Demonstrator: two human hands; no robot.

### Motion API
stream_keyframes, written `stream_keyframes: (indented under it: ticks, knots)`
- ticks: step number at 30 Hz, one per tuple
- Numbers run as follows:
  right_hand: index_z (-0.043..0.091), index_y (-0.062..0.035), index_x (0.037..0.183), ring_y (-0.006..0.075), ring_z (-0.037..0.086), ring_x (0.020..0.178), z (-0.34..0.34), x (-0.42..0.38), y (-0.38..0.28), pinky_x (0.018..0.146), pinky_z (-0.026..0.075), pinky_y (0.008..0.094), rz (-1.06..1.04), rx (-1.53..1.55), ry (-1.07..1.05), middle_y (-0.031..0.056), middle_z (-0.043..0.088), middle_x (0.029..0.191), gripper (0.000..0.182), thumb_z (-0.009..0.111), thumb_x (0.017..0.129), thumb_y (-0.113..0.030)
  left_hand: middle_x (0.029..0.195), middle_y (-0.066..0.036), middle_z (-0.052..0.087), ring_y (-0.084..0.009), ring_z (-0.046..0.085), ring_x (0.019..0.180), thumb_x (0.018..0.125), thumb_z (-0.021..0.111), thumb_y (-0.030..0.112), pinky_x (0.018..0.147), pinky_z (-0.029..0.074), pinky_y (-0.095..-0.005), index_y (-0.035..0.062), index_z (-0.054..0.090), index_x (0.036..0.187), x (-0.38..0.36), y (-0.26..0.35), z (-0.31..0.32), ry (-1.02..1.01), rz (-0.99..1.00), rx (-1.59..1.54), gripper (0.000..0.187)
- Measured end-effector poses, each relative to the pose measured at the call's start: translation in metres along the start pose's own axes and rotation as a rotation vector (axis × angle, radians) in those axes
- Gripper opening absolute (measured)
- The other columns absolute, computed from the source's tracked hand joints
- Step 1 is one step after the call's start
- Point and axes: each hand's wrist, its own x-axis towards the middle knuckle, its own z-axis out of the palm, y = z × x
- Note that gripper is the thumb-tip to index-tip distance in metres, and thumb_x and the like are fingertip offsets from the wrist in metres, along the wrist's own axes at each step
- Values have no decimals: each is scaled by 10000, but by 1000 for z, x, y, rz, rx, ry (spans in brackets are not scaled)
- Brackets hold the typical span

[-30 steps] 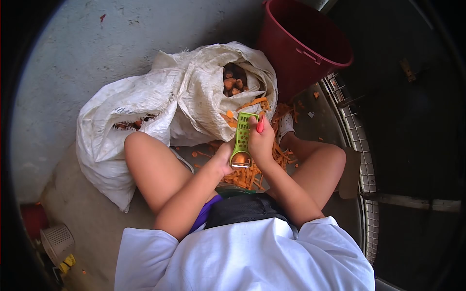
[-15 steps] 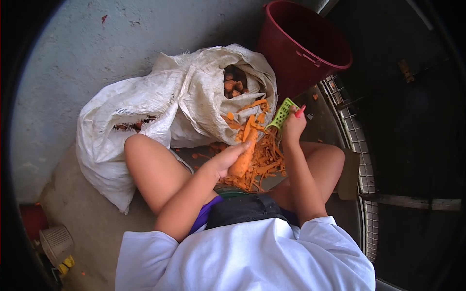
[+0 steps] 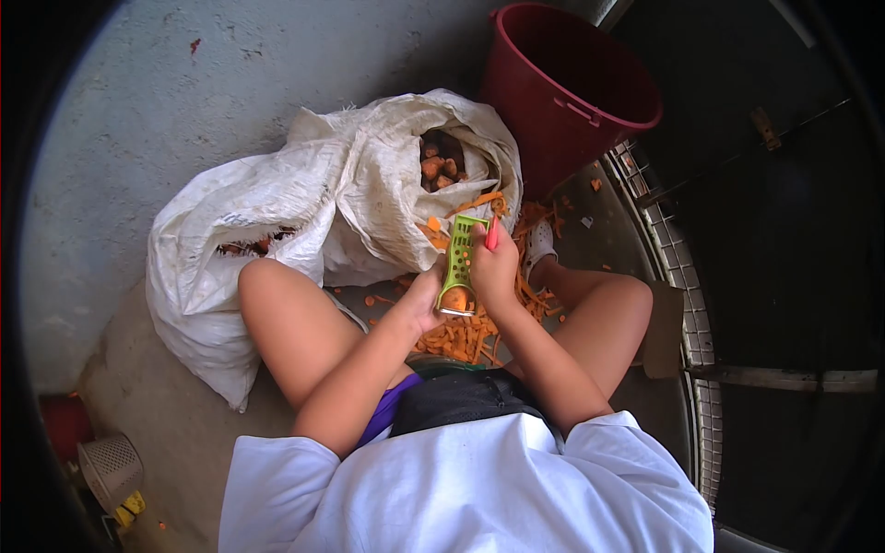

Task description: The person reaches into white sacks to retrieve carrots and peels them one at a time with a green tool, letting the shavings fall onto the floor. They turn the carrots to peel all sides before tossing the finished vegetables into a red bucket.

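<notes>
My left hand (image 3: 424,297) is wrapped round a large peeled carrot (image 3: 455,300), mostly hidden under a tool. That tool is a lime-green peeler (image 3: 460,253) with slots and holes in its flat body, and its metal-edged end lies over the carrot's near end. My right hand (image 3: 496,265) grips the peeler from the right side, a red handle-like part (image 3: 492,233) sticking up by the thumb. Below both hands, orange peelings (image 3: 458,341) lie heaped over a green container's rim between my legs.
An open white sack (image 3: 387,184) holds brownish-orange roots (image 3: 437,169); another white sack (image 3: 198,267) leans beside it. A dark red bucket (image 3: 544,120) stands at the back right. Metal grating (image 3: 680,253) runs along the right. A perforated basket (image 3: 111,468) sits at lower left.
My right hand has brought the peeler left and down toward me, from beyond the carrot onto it. The carrot, fully visible before, is now mostly covered.
</notes>
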Motion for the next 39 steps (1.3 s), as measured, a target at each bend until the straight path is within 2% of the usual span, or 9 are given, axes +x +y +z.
stream_keyframes:
  ticks: [15, 24, 27, 28, 29, 32, 35, 37, 39]
  knots:
    - [456, -5, 724, 81, 407, 530, -4, 2, -3, 492, 367, 258, -2, 125, -64, 34, 462, 574, 197, 453, 860, -148, 908, -46, 566, -140, 575, 767, 902, 312, 308, 645, 495, -295, 60, 464, 1053, -3, -1, 1, 4, 33, -22, 329]
    - [482, 1, 759, 115, 424, 546, 0, -4, -3, 520, 378, 282, 24, 71, -41, 65, 475, 586, 170, 464, 844, -144, 868, -63, 568, -152, 578, 712, 896, 320, 343, 583, 498, -303, 52, 480, 1020, -6, 2, 11, 47, -16, -22, 355]
    - [503, -3, 779, 69, 414, 549, -6, 16, 13, 511, 369, 235, -68, -46, 119, 3, 472, 613, 170, 451, 854, -145, 840, -70, 564, -152, 567, 675, 894, 304, 378, 556, 488, -292, 55, 483, 990, -9, 0, -2, -72, -181, 235, 381]
    - [501, -4, 766, 71, 392, 563, -12, 28, 22, 521, 354, 236, 25, -13, 166, 2, 455, 608, 179, 444, 855, -148, 783, -69, 543, -153, 539, 630, 888, 286, 422, 527, 463, -272, 53, 480, 956, -20, 2, 15, -13, -222, 266, 422]
    - [503, -6, 755, 68, 380, 563, -20, 44, 40, 520, 342, 239, -94, -122, 263, -5, 443, 603, 180, 448, 854, -147, 770, -70, 535, -154, 531, 622, 885, 289, 431, 524, 457, -272, 51, 477, 955, -20, -1, 13, -63, -248, 243, 429]
    - [469, -9, 701, 63, 345, 504, -45, 80, 53, 476, 319, 242, -45, 8, 439, -25, 416, 563, 204, 458, 852, -146, 716, -70, 497, -155, 497, 588, 870, 314, 464, 520, 433, -265, 41, 461, 958, -29, 1, 23, -241, -344, 242, 456]
    - [461, -16, 694, 57, 342, 484, -51, 80, 40, 459, 309, 236, -13, 99, 416, -33, 407, 548, 211, 455, 855, -151, 730, -76, 509, -155, 510, 609, 872, 317, 458, 533, 443, -276, 34, 458, 962, -21, -3, 14, -150, -265, 187, 455]
    - [478, -15, 750, 50, 370, 508, -48, 61, 18, 479, 328, 217, 8, 192, 302, -28, 433, 580, 190, 455, 860, -167, 844, -69, 548, -149, 547, 687, 886, 332, 404, 624, 465, -272, 22, 473, 1038, -11, -3, 8, 100, -114, 308, 434]
    - [469, 3, 759, 83, 422, 554, -33, 39, 4, 523, 373, 260, 31, 329, 182, 16, 466, 598, 192, 450, 861, -158, 910, -71, 547, -146, 553, 716, 888, 331, 396, 633, 472, -272, 19, 446, 1102, -7, 0, 12, 218, -27, 268, 449]
